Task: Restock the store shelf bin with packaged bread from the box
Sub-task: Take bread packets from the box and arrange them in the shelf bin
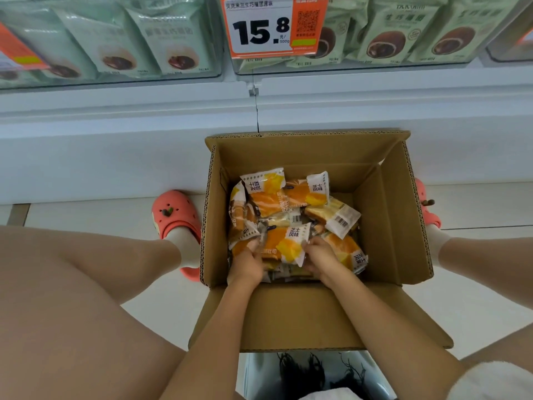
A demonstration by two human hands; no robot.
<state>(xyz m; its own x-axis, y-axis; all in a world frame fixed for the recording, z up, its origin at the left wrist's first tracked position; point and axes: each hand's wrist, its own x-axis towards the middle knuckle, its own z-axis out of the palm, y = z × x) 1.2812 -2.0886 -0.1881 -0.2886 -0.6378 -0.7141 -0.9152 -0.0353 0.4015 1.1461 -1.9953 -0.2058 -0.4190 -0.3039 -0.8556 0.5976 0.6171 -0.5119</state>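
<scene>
Nearest, two bare forearms reaching forward and down over the near flap into an open cardboard box (392,226) set on the pale floor between two bent legs. Left hand (246,262) at the near left of the heap, fingers curled into the packets, gripping the left end of one orange-and-white bread packet (284,243). Right hand (320,256) just beside it, fingers curled round the right edge of that same packet, so both grips closed on it, the packet lying across the gap between them. Below and beyond, a loose pile of packaged bread (291,194) filling the box floor, wrappers orange, yellow and white, some face up with printed characters, one at the right showing a barcode. Left of the box, a coral clog (176,212) over a white sock; at the right wall of the box, part of a second coral clog (427,206). Farther, a white shelf front (144,116) running across. Farthest, clear shelf bins (115,77) holding pale green packets pictured with dark round buns, and an orange price tag (274,24) reading 15.8 hung between them.
</scene>
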